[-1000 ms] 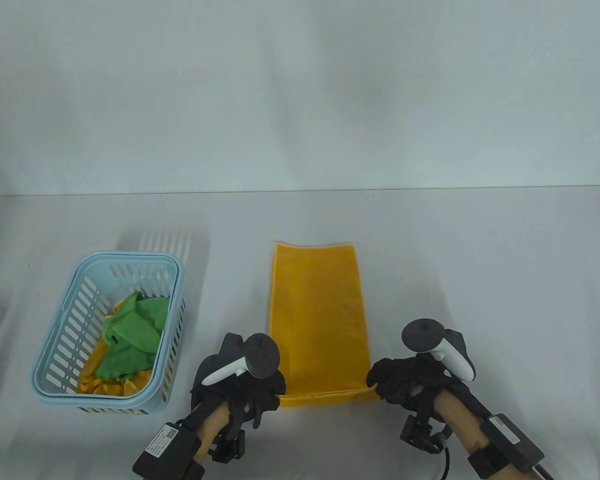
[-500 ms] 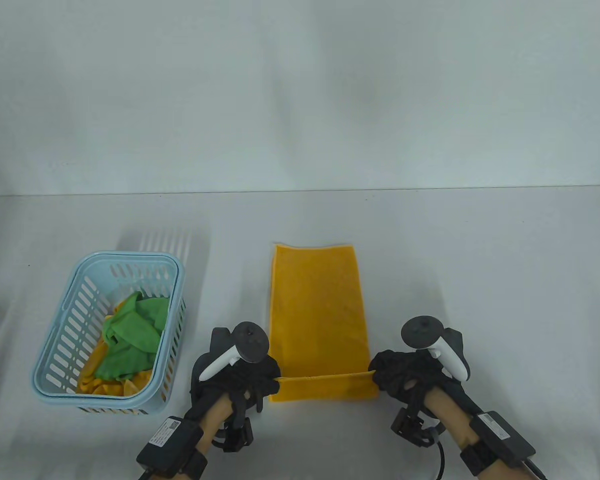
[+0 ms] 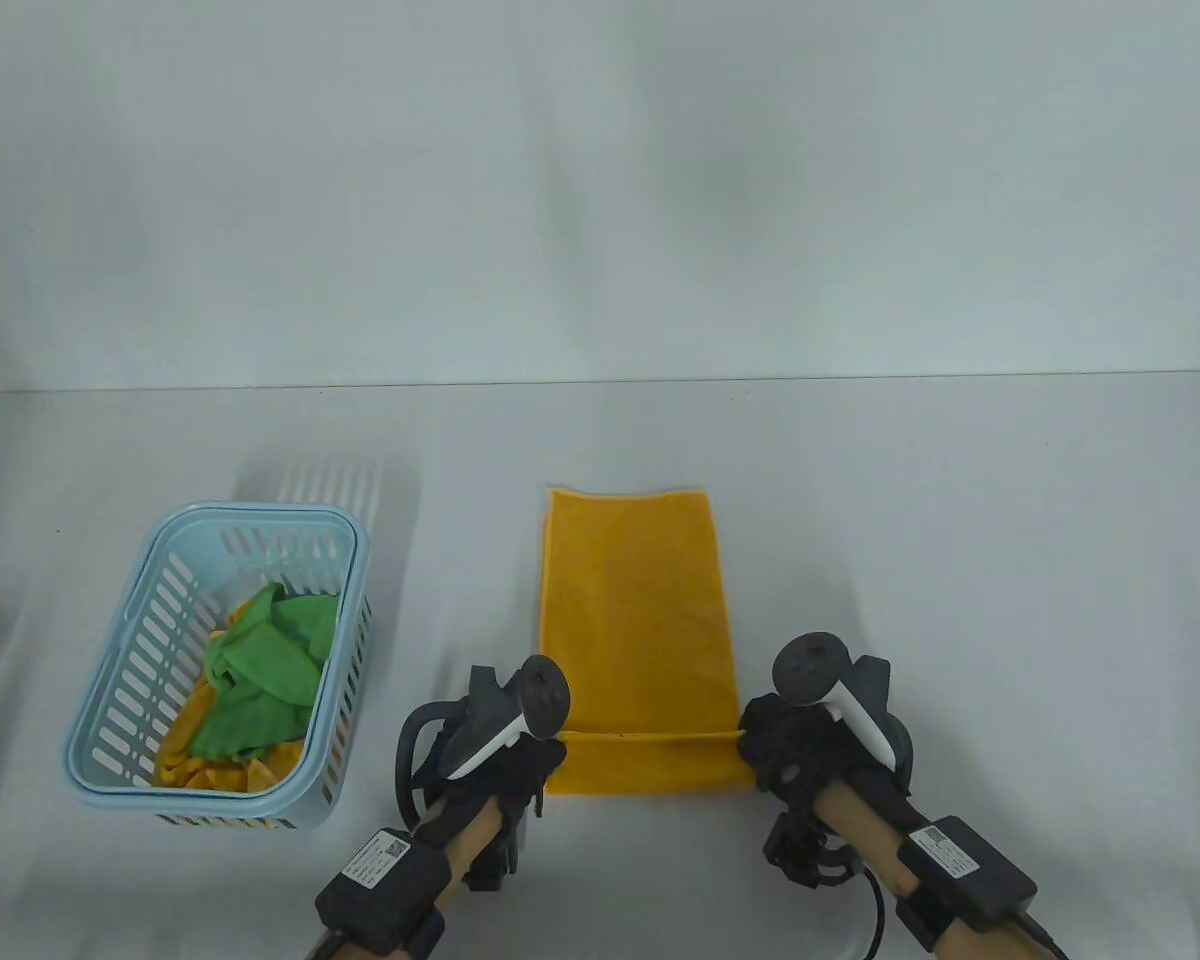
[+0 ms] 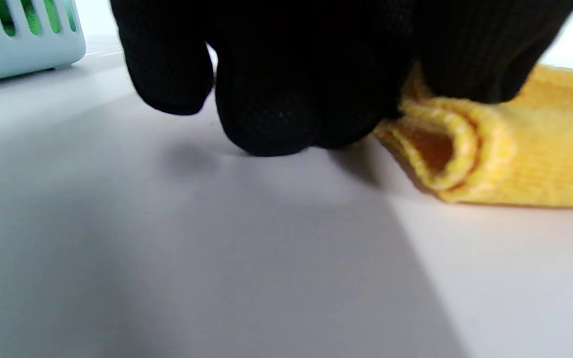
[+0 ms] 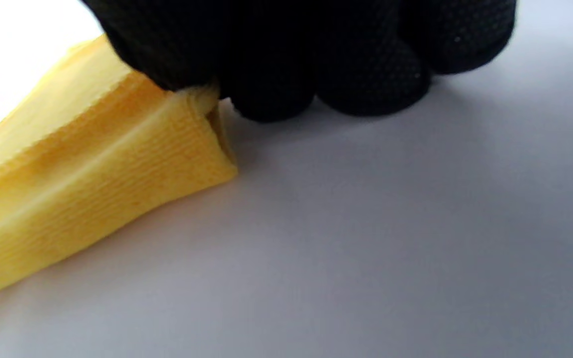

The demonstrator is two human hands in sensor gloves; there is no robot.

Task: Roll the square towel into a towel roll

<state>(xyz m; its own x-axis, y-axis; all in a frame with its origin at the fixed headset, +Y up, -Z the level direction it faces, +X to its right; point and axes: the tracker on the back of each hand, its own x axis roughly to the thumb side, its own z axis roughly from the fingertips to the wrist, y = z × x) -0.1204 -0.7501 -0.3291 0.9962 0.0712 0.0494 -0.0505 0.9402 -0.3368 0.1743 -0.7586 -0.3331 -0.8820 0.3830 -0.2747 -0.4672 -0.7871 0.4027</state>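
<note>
A yellow towel (image 3: 638, 610), folded into a long strip, lies on the white table and runs away from me. Its near end is turned over into a low fold (image 3: 650, 762). My left hand (image 3: 520, 755) pinches the fold's left corner, and the left wrist view shows the fold's open end (image 4: 458, 151) under the gloved fingers (image 4: 266, 99). My right hand (image 3: 785, 745) pinches the fold's right corner; in the right wrist view the fingers (image 5: 276, 74) curl over the doubled cloth (image 5: 117, 169).
A light blue slotted basket (image 3: 120, 640) stands at the left, holding a green cloth (image 3: 265, 680) on top of yellow ones. Its corner shows in the left wrist view (image 4: 23, 44). The table's far edge (image 3: 600, 380) meets a pale wall.
Both hands have lifted the towel's near edge and carried it away from me, so the turned-over fold has grown wider. The wrists have tilted forward.
</note>
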